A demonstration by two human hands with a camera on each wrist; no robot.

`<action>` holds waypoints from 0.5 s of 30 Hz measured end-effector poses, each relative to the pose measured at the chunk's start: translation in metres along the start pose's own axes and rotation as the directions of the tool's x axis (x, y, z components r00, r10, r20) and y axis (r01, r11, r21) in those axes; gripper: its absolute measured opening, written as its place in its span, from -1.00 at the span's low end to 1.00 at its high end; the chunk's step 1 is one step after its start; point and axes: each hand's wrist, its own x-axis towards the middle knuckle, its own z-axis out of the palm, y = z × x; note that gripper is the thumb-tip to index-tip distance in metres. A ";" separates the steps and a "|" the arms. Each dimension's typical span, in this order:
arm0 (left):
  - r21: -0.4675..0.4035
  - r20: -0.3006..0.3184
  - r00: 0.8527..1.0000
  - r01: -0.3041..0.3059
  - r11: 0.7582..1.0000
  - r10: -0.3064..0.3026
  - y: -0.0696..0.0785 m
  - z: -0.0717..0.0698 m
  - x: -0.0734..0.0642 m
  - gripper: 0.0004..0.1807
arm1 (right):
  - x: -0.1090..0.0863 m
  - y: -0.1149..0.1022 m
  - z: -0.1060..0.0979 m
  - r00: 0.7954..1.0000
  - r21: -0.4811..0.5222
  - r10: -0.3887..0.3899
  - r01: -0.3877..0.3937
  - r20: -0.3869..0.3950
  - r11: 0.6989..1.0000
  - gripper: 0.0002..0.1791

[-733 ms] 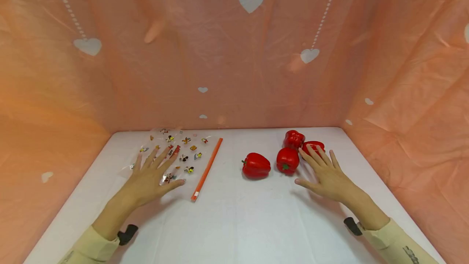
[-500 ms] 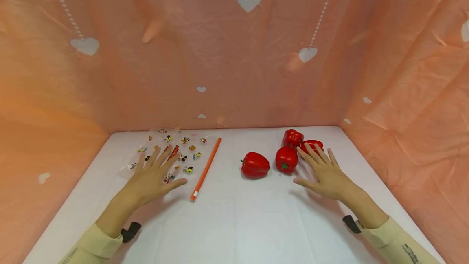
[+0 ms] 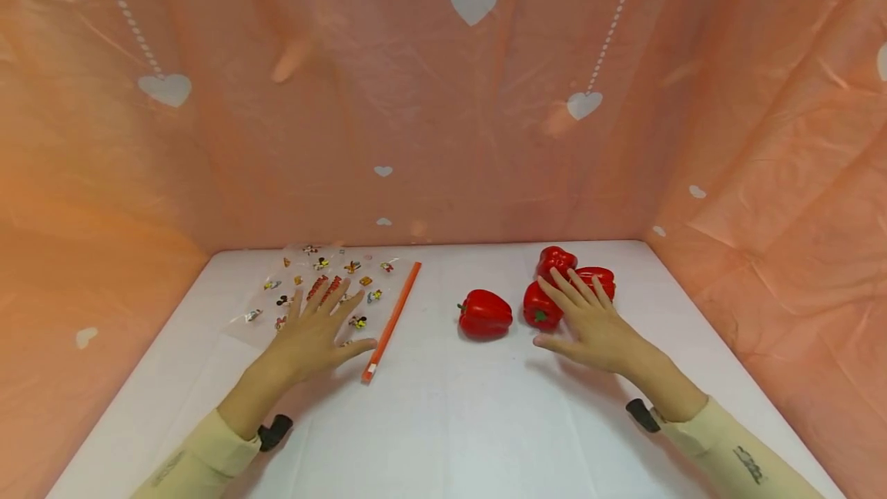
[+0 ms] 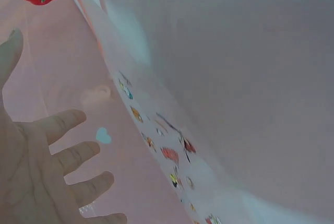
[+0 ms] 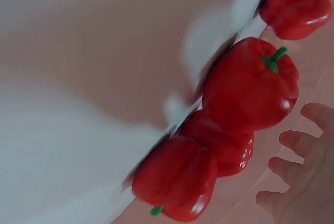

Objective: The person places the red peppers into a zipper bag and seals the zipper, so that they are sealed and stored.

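My left hand hovers with spread fingers over a clear plastic zip bag printed with small cartoon figures; it holds nothing. Along the bag's right side runs an orange slider strip. On the right, my right hand is held above the table, fingers spread, in front of a group of red bell peppers. Its fingers partly cover that group in the head view; the right wrist view shows them apart from the peppers. Another red bell pepper lies on its side nearer the middle, its green stem pointing left.
A white cloth covers the table. Orange fabric with pale hearts hangs behind it and on both sides. A dark wrist mount sits by the left cuff, another mount by the right.
Both hands have shifted inward: the left one to the right across the bag, the right one to the left towards the peppers. The bag and the peppers have stayed in place.
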 end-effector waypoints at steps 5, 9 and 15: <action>0.004 0.011 1.000 -0.015 1.000 0.015 0.006 0.005 0.007 -0.05 | 0.010 -0.006 0.005 1.000 0.004 -0.029 0.029 0.010 1.000 0.11; -0.010 0.020 1.000 -0.021 1.000 0.021 0.010 0.008 0.014 -0.05 | 0.018 -0.010 0.008 0.998 -0.001 -0.055 0.055 0.011 0.998 0.11; 0.008 0.094 0.996 -0.005 1.000 0.004 0.015 0.012 0.023 -0.03 | 0.026 -0.015 0.014 0.997 0.035 -0.075 0.074 0.025 0.997 0.10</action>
